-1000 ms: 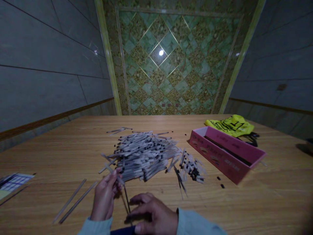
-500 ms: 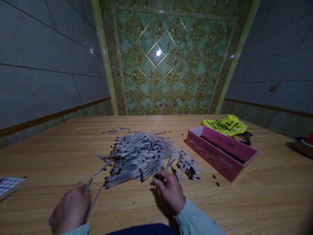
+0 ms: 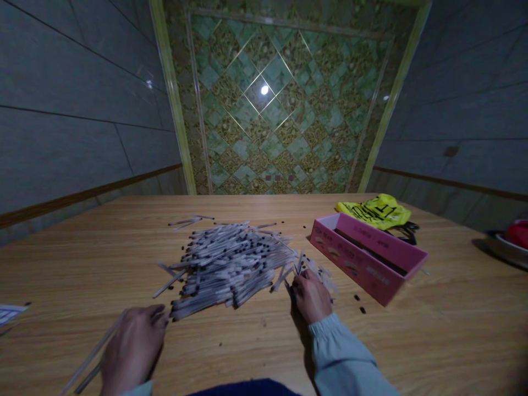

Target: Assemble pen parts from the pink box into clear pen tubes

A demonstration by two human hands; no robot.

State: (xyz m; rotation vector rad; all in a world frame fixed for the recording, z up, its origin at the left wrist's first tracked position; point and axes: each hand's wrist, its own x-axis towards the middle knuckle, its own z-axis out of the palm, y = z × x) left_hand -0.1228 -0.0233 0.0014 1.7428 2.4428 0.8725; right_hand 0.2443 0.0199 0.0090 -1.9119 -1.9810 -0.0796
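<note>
Head view, tabletop: A person in pale blue-green sleeves works with both hands low over a wood-grain table (image 3: 256, 352).
Rod pile: Slender pale rods with dark ends (image 3: 231, 264) lie heaped between and beyond the hands, mostly along one slant.
Right hand: The right hand (image 3: 312, 298) reaches in at the small loose pieces (image 3: 329, 276) just right of the heap, fingertips drawn together; whether they pinch a piece cannot be told.
Left hand: The left hand (image 3: 134, 347) is low at the near left, back upward and fingers curled, beside the heap's nearest rods; its grasp is hidden.
Loose rods: Two rods (image 3: 94, 353) run out from beside and under the left hand.
Pink box: An open pink box (image 3: 358, 269) stands right of the small pieces, a yellow bag (image 3: 379, 212) behind it.
Fingertip work: A light pinch on one piece at a time would likely serve best among such crowded bits; the slim rods look apt to roll, so the wrist and sleeve are best held clear of the heap.
</note>
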